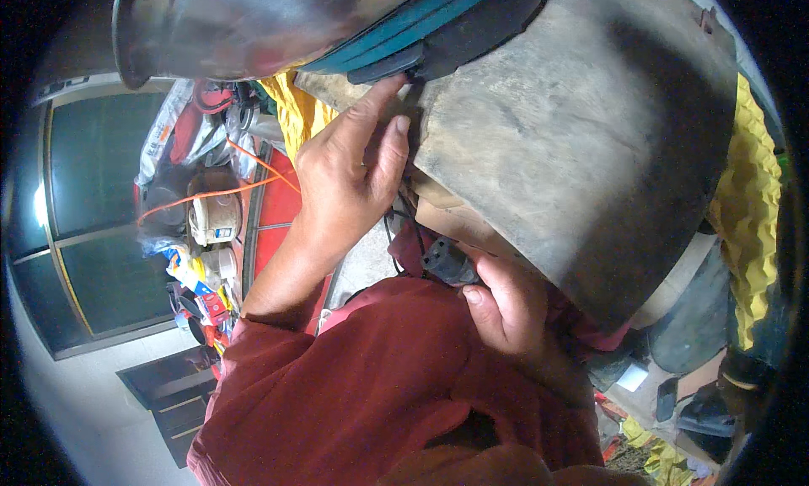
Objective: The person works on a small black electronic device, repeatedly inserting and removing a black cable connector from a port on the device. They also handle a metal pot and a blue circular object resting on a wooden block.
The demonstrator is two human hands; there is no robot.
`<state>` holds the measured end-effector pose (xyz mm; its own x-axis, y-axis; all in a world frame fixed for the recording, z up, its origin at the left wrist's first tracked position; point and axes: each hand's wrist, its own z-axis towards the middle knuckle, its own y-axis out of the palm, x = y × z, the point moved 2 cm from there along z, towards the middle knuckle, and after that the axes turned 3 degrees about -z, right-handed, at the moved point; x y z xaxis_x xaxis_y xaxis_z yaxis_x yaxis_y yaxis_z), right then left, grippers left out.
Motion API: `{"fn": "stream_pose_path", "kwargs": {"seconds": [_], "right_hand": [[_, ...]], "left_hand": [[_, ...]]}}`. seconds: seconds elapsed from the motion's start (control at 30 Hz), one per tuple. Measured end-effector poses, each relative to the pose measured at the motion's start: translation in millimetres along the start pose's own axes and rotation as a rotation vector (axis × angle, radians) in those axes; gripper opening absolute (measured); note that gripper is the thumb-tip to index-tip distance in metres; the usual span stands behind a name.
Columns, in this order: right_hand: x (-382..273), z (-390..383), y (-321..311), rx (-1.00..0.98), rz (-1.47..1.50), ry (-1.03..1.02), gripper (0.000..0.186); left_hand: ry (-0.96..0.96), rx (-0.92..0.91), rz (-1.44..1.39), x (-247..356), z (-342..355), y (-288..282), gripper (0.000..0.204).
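My left hand [350, 166] reaches up to a black part [383, 66] at the base of a curved metal vessel [253, 18] with a teal band, its index fingertip touching there and its thumb apart. The vessel is beside a worn grey board [565, 124]. My right hand [506, 305] grips a grey plastic plug or connector [447, 263] with dark cord near it, below the board's left edge.
Yellow crumpled material [746, 216] lies right of the board. At left are an orange cord [181, 198], a beige container [211, 221], a red surface [278, 200] and mixed clutter, with a glazed window [109, 166] beyond. More clutter lies at lower right.
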<state>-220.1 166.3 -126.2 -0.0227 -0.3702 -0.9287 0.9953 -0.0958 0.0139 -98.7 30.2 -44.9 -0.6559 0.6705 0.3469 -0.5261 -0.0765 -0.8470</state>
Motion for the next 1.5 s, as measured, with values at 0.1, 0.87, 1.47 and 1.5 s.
{"fn": "stream_pose_path", "kwargs": {"seconds": [0.1, 0.87, 1.47, 1.5], "right_hand": [[0, 5, -5, -0.009, -0.055, -0.083, 0.030], [3, -1, -4, -0.053, 0.026, 0.002, 0.032], [8, -7, -5, -0.078, 0.027, 0.074, 0.028], [10, -7, -5, -0.097, 0.001, 0.056, 0.028]], "left_hand": [[-0.190, -0.046, -0.146, 3, -1, 0, 0.029], [0.247, -0.012, 0.108, -15, 1, 4, 0.045], [-0.117, -0.038, 0.022, 6, -4, 1, 0.032], [-0.147, -0.062, -0.007, 6, -3, 0, 0.032]]}}
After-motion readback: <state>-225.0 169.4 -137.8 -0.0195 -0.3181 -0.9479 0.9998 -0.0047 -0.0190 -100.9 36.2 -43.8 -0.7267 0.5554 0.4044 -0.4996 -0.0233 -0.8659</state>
